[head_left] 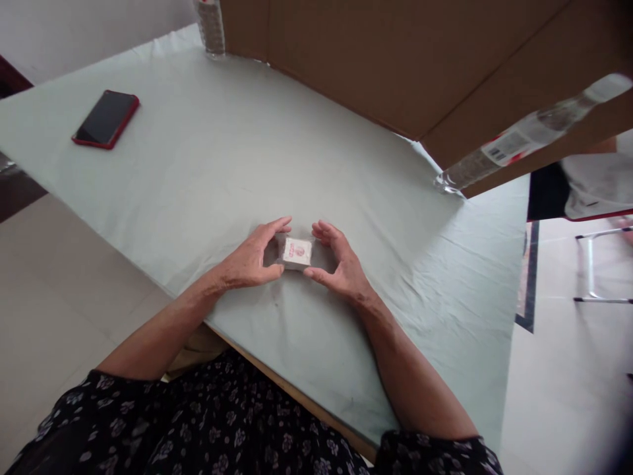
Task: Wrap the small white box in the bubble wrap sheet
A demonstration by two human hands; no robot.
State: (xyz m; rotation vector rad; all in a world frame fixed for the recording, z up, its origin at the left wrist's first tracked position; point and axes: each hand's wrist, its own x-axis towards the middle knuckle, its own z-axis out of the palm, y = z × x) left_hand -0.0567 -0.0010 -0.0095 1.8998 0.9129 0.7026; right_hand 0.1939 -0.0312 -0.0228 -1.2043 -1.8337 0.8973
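A small white box [297, 252] with red print, in what looks like clear wrapping, lies on the pale green tablecloth [237, 152]. My left hand [254, 257] curves around its left side, thumb and fingers apart, with the thumb tip close to the box's lower left corner. On the right side my right hand [341, 260] is curved in the same way, its thumb tip near the lower right corner. Neither hand is closed on the box; whether the thumb tips touch its wrapping is too fine to tell.
A phone [106, 119] in a red case lies at the upper left. A large cardboard panel [346, 59] stands along the far side, with a plastic bottle [524, 135] at its right end and another bottle [211, 28] at its left. Beyond the right table edge is a metal-legged stool [591, 267].
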